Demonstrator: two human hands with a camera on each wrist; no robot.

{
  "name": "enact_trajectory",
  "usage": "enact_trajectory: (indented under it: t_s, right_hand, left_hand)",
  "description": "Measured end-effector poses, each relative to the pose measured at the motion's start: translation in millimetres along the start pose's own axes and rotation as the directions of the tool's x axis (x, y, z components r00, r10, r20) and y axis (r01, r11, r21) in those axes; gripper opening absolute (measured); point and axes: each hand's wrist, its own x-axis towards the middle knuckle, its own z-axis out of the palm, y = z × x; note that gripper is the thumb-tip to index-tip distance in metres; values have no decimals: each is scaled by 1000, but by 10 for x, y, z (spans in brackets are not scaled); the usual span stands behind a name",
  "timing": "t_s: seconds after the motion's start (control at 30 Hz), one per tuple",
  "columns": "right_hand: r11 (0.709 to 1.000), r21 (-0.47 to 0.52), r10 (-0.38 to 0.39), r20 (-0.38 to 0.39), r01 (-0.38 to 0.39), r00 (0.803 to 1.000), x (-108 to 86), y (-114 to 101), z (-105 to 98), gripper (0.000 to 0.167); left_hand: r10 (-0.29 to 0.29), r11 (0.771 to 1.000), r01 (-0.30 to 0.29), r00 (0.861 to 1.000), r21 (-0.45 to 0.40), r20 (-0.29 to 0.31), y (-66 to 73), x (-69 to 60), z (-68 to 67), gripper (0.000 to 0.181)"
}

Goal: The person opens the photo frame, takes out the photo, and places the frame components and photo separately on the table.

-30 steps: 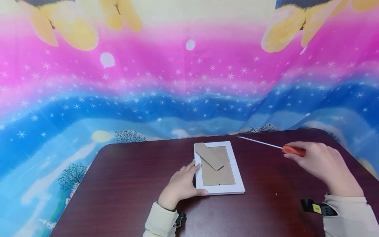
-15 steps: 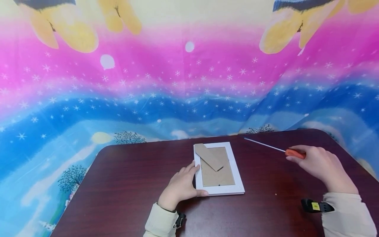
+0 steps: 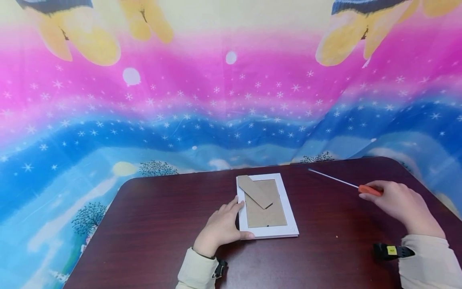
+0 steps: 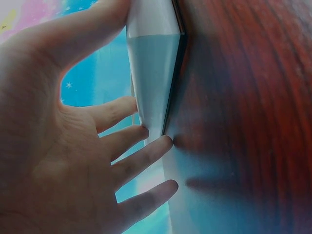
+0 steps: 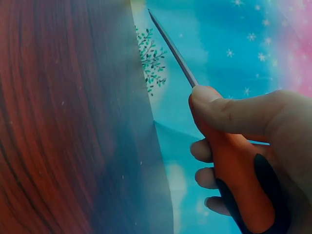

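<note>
A white photo frame (image 3: 291,218) lies back side up on the table, its brown backing board and cardboard stand leg (image 3: 254,192) showing. My left hand (image 3: 221,226) touches it at the left, with the thumb on the near edge and fingertips along the side. In the left wrist view those fingers (image 4: 141,158) are spread and nearly straight. Well to the right of the frame, my right hand (image 3: 402,202) grips a screwdriver (image 3: 370,190) by its orange and black handle (image 5: 239,170). Its thin metal shaft (image 5: 173,48) points toward the far left, above the table.
The dark red wooden table (image 3: 159,224) has rounded far corners. Behind it hangs a colourful printed cloth (image 3: 202,116) with snowflakes. A tiny pale speck (image 3: 337,236) lies on the tabletop right of the frame.
My right hand has moved to the right with the screwdriver, so its tip is farther from the photo frame. The left hand and the frame have stayed put.
</note>
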Motion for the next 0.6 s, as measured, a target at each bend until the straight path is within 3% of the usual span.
enact_trajectory:
  t_s: [0.6]
  right_hand:
    - [998,52,38,79,-42,996,41,222,93,70]
  left_hand:
    - [-5,1000,5,1000,1,3,10,-16,-7,99]
